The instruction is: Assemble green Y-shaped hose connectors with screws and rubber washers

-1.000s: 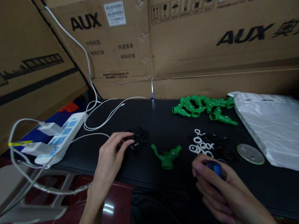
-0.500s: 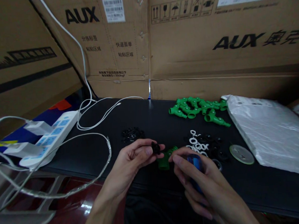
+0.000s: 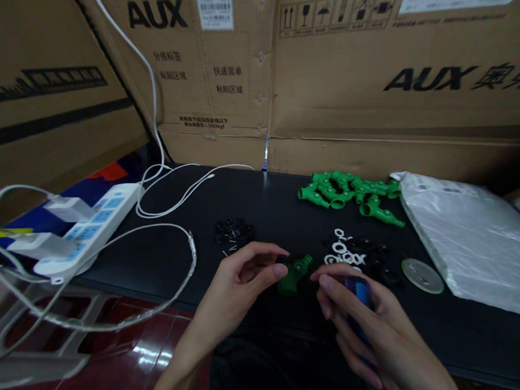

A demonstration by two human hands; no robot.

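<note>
Left hand [image 3: 237, 283] with curled fingers touching a green plastic Y-shaped fitting [image 3: 294, 273] on the black tabletop [image 3: 261, 207]; right hand [image 3: 367, 324] gripping a blue cylindrical object [image 3: 359, 289]. Behind: small black parts [image 3: 233, 229], white and black rings [image 3: 357, 255], green fittings pile [image 3: 351, 190].

Dim, soft picture with wide-angle bending at the edges and glare on the red floor [image 3: 142, 360].

A green fitting [image 3: 294, 272] lies at lower centre on the black table [image 3: 265, 212], with a blue tool [image 3: 359, 292] just right of it. More green fittings [image 3: 349, 192] sit right of centre above white and black rings [image 3: 355, 253]. At left, the strip [image 3: 89, 233] is white with blue sockets, and the brown boxes [image 3: 331, 71] across the top bear black print.
</note>
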